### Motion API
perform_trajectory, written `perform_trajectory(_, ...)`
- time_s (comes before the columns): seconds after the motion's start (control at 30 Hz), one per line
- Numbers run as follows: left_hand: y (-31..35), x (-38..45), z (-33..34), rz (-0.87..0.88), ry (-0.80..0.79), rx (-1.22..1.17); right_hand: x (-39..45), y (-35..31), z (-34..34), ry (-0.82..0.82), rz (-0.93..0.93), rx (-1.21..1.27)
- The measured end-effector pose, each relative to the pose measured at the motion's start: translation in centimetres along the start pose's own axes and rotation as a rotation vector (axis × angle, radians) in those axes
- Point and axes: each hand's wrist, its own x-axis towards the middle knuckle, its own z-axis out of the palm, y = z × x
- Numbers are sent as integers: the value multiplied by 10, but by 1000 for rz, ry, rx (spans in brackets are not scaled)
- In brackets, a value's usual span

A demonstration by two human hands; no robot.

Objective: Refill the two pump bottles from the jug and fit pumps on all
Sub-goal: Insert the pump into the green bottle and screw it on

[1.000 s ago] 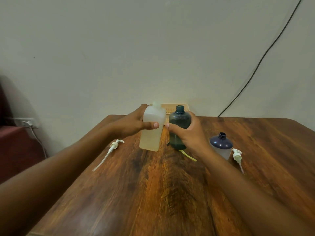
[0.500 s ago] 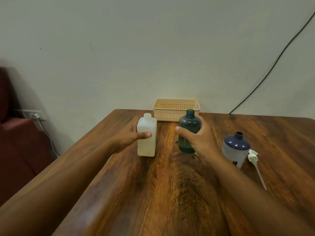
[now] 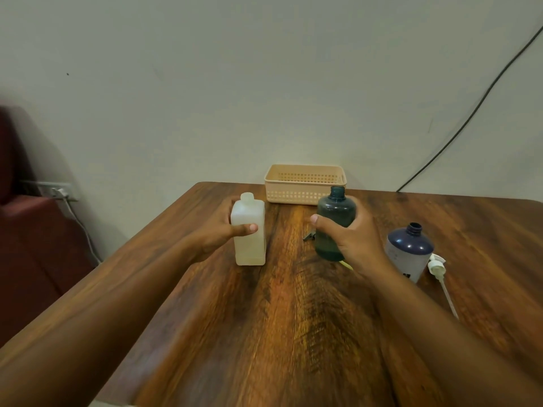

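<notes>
My left hand (image 3: 219, 234) grips a white translucent square jug (image 3: 249, 230) that stands upright on the wooden table (image 3: 279, 333), its neck uncapped. My right hand (image 3: 351, 240) holds a dark teal round bottle (image 3: 335, 214), also upright and open at the top. To its right stands a navy and white bottle (image 3: 410, 249) with no pump. A white pump (image 3: 437, 268) with its long tube lies beside that bottle. Part of another pump, with a yellowish tube (image 3: 346, 264), shows behind the teal bottle.
A peach perforated basket (image 3: 305, 183) sits at the table's far edge against the wall. A black cable (image 3: 470, 113) runs down the wall at right. At left are a dark red seat (image 3: 35, 230) and a wall socket with a white lead.
The jug came down from its raised position and now stands on the table, left of the teal bottle. My view shifted left, so the pump at the left is no longer seen.
</notes>
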Motion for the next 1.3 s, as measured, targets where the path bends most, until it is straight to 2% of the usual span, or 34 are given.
perform_trajectory(0.1, 12, 1, -5, 26, 58, 62, -4, -3, -9, -1, -5, -9)
perform_trajectory(0.3, 54, 5, -6, 244, 228, 269, -16, -10, -30, 38, 4, -29)
perform_trajectory(0.43, 81, 16, 13, 358, 179, 362, -27, -12, -46, 63, 22, -54)
perform_trajectory(0.67, 113, 34, 73, 463, -20, 571, -47, -9, -75, 73, 44, -88)
perform_trajectory(0.77, 110, 48, 98, 424, -75, 651, -55, -6, -85, 69, 45, -95)
perform_trajectory(0.93, 91, 72, 137, 331, -95, 656, -65, 5, -99, 54, 56, -133)
perform_trajectory(1.3, 43, 107, 169, -14, -222, 959, -74, 9, -101, -9, 26, -99)
